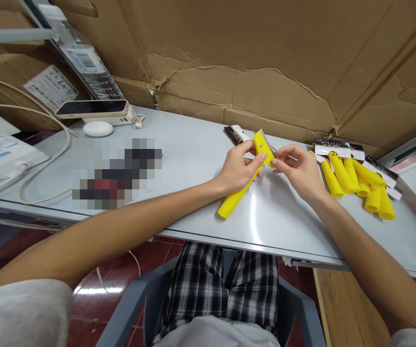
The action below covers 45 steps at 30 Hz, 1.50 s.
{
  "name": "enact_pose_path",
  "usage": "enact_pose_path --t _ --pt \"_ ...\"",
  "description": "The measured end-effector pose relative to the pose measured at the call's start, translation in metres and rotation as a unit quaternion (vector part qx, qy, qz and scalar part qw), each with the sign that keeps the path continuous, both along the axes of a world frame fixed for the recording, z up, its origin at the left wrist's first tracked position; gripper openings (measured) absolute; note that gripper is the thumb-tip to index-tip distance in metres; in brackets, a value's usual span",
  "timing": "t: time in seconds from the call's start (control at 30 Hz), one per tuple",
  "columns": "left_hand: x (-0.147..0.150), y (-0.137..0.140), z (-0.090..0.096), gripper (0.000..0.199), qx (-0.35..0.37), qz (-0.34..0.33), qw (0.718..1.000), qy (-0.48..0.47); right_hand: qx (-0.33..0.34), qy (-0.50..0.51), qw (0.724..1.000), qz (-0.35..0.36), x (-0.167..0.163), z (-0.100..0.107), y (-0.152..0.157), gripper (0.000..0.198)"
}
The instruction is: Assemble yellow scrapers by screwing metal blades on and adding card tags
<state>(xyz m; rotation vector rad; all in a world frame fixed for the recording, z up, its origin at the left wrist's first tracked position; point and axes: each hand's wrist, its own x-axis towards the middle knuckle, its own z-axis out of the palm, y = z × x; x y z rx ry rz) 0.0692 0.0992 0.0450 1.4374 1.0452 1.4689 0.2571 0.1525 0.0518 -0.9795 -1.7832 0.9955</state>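
A yellow scraper (234, 198) with a tubular handle and a wide head slants over the table's front half. A screw and a thin clear or metal edge show on its head. My left hand (237, 166) is closed around it just below the head, thumb on top. My right hand (301, 169) pinches the right corner of the head between thumb and fingers; the fingertips partly hide that corner. Behind my left hand lies a black-and-white printed card (234, 134). Right of my right hand is a pile of several yellow scrapers (345, 176) with printed cards.
A grey-white table (186, 164) runs in front of a cardboard wall (276, 91). At the left are a phone (92, 108) on a white charger, a white oval case (98, 128), a plastic bottle (85, 60), cables and a blurred dark object (117, 176).
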Motion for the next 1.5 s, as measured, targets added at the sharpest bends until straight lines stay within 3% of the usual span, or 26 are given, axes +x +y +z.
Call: enact_pose_path --t 0.07,0.13,0.23,0.3,0.37,0.67,0.87,0.97,1.07,1.13,1.2,1.33,1.5 --pt "0.0 0.0 0.0 0.009 -0.002 -0.002 1.0 -0.002 -0.046 0.032 0.998 0.017 0.0 -0.001 0.001 0.051" --pt "0.0 0.0 0.0 0.01 -0.004 -0.004 1.0 -0.003 -0.05 0.032 0.998 0.028 0.0 -0.001 0.001 0.051" --pt "-0.001 0.0 -0.001 0.014 -0.009 -0.006 1.0 -0.008 0.064 -0.045 0.997 0.028 0.002 0.0 -0.001 0.034" --pt "-0.001 0.001 -0.001 0.017 -0.01 -0.007 1.0 -0.012 0.167 -0.102 0.98 0.018 0.004 0.002 -0.003 0.023" --pt "-0.001 0.002 -0.002 0.02 -0.009 -0.006 1.0 -0.013 0.217 -0.128 0.968 0.008 0.006 0.003 -0.003 0.02" --pt "-0.001 0.002 0.0 0.022 -0.014 0.0 1.0 -0.006 0.293 -0.161 0.943 -0.002 0.006 0.004 -0.003 0.015" --pt "-0.003 0.005 -0.003 0.021 -0.014 0.002 1.0 -0.008 0.298 -0.166 0.94 0.007 0.006 0.005 -0.005 0.017" --pt "-0.005 0.009 -0.003 0.017 -0.032 0.011 0.999 -0.018 0.228 -0.143 0.963 0.015 0.006 0.005 -0.003 0.025" --pt "-0.007 0.013 -0.002 0.014 -0.052 0.008 0.998 -0.024 0.048 -0.069 0.996 0.021 0.005 0.004 0.0 0.05" --pt "-0.009 0.015 -0.002 0.014 -0.061 -0.008 0.998 -0.019 -0.069 -0.013 0.997 0.03 0.004 0.002 0.003 0.067" --pt "-0.011 0.018 -0.003 0.015 -0.067 -0.026 0.997 -0.014 -0.143 0.033 0.988 0.037 0.002 0.0 0.005 0.077" --pt "-0.016 0.022 -0.004 0.023 -0.094 -0.04 0.995 -0.008 -0.211 0.093 0.972 0.037 0.001 -0.002 0.006 0.081" --pt "-0.019 0.018 0.005 0.032 -0.164 -0.05 0.985 0.034 -0.238 0.119 0.964 0.014 0.002 0.0 0.008 0.075"
